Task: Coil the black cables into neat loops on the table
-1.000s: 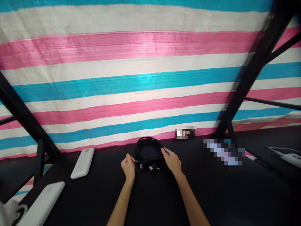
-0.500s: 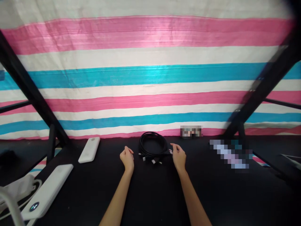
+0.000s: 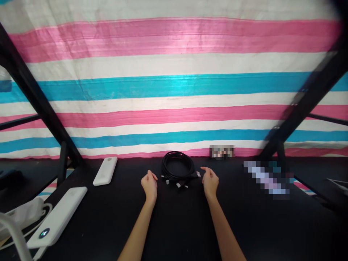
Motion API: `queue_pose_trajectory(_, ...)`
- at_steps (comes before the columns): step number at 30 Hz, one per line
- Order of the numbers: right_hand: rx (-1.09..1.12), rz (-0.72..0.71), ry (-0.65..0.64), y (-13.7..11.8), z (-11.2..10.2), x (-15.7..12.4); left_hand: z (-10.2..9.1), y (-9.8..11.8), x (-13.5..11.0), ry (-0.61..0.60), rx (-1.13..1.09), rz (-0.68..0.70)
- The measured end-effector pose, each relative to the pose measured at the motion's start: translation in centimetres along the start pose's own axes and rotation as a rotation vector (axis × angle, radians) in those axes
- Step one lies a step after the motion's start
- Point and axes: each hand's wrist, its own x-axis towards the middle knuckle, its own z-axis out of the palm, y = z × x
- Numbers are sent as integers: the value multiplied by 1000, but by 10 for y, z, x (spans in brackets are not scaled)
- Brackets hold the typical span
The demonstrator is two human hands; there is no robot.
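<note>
A coil of black cable (image 3: 178,166) lies on the black table (image 3: 185,224) near the striped backdrop, with several loose plug ends pointing toward me. My left hand (image 3: 149,185) rests just left of the coil, fingers loosely curled, holding nothing. To the right of the coil my right hand (image 3: 210,180) hovers with fingers apart, also holding nothing. Neither hand touches the cable.
Two white power banks lie to the left, one (image 3: 105,171) at the back and one (image 3: 58,216) nearer with a lit indicator. White cords (image 3: 19,217) sit at the far left edge. Black frame struts (image 3: 40,101) slant on both sides. A pink, blue and white striped sheet (image 3: 174,87) hangs behind.
Both hands have let go of the cable coil and drawn apart and back from it. The view has shifted slightly, showing more of the left side.
</note>
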Motion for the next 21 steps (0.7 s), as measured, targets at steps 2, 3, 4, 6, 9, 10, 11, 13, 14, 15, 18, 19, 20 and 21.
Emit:
queue_pose_trajectory(2,21,2,-1,0,-1,0,0,2,-1,-18,11,8)
queue_pose_trajectory(3,30,6,-5,1,-1,1,0,2,-1,-27,15,11)
queue_pose_trajectory(4,35,12,-8,2,-2,1,0,2,-2,-34,19,12)
queue_pose_trajectory(6,36,29,-11,3,-2,2,-1,3,-3,-44,29,13)
queue_pose_trajectory(9,48,63,-25,4,-2,3,-2,3,-4,-45,48,11)
queue_pose_trajectory(10,61,75,-36,4,-2,3,-2,3,-4,-46,57,12)
queue_pose_trajectory(11,79,85,-50,4,-1,3,-2,3,-5,-51,66,12)
queue_pose_trajectory(13,125,105,-83,4,1,4,-2,2,-5,-68,78,10)
queue_pose_trajectory(14,145,118,-104,4,2,4,-2,2,-6,-78,81,8)
queue_pose_trajectory(15,164,133,-128,4,3,4,-1,2,-6,-85,80,4)
queue_pose_trajectory(18,191,170,-182,2,6,4,1,2,-7,-94,71,-7)
queue_pose_trajectory(19,192,174,-191,2,6,4,1,3,-8,-96,70,-10)
queue_pose_trajectory(20,191,175,-196,1,6,4,2,4,-9,-97,69,-11)
queue_pose_trajectory(21,189,174,-199,1,7,4,2,5,-9,-99,67,-13)
